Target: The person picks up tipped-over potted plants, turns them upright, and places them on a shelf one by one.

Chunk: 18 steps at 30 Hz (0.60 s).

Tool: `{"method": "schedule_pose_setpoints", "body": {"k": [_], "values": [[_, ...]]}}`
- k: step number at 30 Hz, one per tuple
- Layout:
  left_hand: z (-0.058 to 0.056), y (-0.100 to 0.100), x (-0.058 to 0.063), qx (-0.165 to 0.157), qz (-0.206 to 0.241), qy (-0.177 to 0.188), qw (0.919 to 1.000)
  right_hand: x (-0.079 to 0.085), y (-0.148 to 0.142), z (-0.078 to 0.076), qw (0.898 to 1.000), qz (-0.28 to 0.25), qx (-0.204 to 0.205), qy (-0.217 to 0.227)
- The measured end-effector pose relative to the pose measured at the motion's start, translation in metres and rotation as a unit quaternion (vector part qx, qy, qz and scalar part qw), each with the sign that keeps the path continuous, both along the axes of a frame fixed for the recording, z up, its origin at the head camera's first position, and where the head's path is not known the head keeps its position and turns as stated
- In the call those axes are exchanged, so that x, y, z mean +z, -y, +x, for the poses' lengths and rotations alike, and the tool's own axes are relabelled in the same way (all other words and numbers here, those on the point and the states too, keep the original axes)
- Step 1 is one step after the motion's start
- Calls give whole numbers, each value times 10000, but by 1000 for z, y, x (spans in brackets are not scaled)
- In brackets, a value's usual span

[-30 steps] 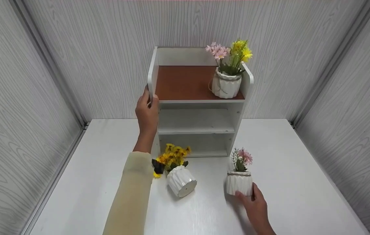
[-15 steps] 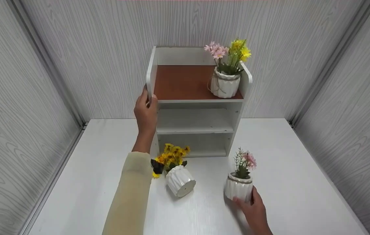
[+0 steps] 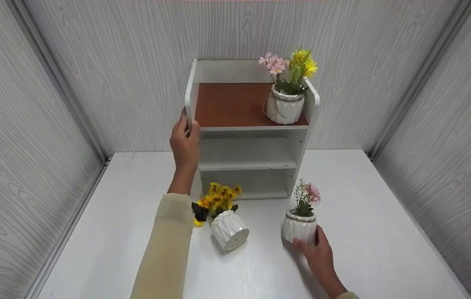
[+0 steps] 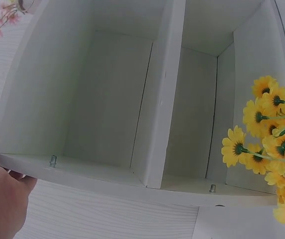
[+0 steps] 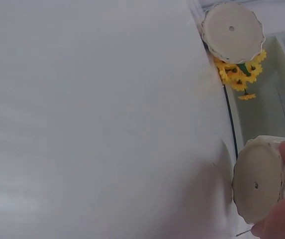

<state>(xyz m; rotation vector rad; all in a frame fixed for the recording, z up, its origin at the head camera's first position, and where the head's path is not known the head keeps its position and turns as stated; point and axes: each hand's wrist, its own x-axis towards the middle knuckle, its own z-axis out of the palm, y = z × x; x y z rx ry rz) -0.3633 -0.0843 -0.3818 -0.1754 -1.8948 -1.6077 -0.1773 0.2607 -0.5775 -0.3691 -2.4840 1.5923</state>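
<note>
White worktop [image 3: 364, 216] in front, grained walls [image 3: 235, 29] around it. Fingers of the person's right hand [image 3: 317, 251] hold the pink-flower pot [image 3: 299, 227]; over the last 0.5 s it has shifted away from the worktop's near edge. Its underside shows in the right wrist view, so it seems mid-carry, unplaced. Left hand [image 3: 184, 143] fingers grip the shelf unit [image 3: 252, 128] by its left side edge. Farther out, 1 yellow-flower pot [image 3: 229, 230] lies tipped before the unit's lower left corner; 1 upright pot [image 3: 286, 109] stands at the top shelf's right edge.

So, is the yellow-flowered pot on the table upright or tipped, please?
Tipped: the pot lies on its side, its base showing and its yellow flowers toward the shelf unit.
</note>
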Motion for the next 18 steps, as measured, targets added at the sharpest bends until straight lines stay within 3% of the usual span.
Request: {"method": "schedule_pose_setpoints", "body": {"k": [18], "values": [[-2, 0, -1, 44, 18, 36, 10000, -8, -21, -34, 9982, 52, 584, 78]]}}
